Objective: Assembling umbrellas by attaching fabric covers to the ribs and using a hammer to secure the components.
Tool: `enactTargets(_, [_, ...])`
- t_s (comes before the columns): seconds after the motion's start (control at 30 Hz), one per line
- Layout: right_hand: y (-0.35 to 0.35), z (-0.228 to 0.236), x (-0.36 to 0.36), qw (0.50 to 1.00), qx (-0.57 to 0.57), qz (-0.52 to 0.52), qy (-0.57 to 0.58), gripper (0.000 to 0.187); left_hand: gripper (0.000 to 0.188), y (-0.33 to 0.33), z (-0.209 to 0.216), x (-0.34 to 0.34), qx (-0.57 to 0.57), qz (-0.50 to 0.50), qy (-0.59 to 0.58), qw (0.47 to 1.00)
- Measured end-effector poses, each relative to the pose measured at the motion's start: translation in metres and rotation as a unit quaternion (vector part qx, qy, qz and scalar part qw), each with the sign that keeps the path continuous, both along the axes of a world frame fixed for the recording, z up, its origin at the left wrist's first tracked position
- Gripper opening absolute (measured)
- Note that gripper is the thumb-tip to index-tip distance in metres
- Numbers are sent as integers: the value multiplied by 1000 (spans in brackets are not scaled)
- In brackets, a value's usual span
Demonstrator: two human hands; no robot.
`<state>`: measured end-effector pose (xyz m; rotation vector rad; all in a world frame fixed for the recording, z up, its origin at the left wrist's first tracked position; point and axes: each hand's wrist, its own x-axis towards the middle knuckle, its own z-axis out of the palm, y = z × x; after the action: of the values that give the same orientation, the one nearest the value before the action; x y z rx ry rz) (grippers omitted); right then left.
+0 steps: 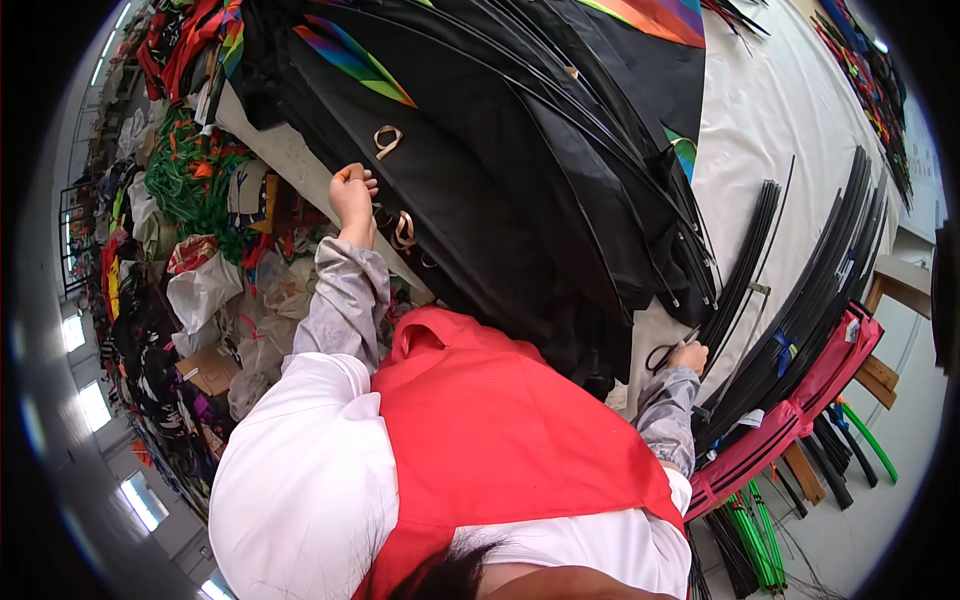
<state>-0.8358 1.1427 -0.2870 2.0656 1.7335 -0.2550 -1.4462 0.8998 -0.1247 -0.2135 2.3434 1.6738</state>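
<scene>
My left hand [354, 203] is closed, fingers curled, at the left edge of a large spread of black fabric [470, 200]. What its fingers hold, if anything, is too small to make out. Loops of beige tape [387, 141] lie on the fabric near it. On the right, my right hand [688, 356] is closed at the lower end of a bundle of thin black rods [742, 275]. A black loop like a scissors handle [658, 357] shows beside its fingers; what it grips is hidden. Long thin rods [600, 125] also lie across the fabric.
White cloth [745, 120] covers the table at right. More black rods [810, 310] lie there beside a long pink bag [770, 440]. Rainbow-coloured panels [365, 65] edge the black fabric. To the left are green cords [190, 170], plastic bags [205, 290] and piled fabric.
</scene>
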Motion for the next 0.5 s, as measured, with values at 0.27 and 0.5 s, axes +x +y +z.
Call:
enactTargets(0.27, [13, 3, 8, 990, 126, -26, 55, 29, 30, -26, -16, 4, -17, -49, -77, 996])
enactTargets(0.5, [-2, 4, 59, 972, 211, -35, 99, 27, 25, -10, -36, -28, -26, -59, -86, 994])
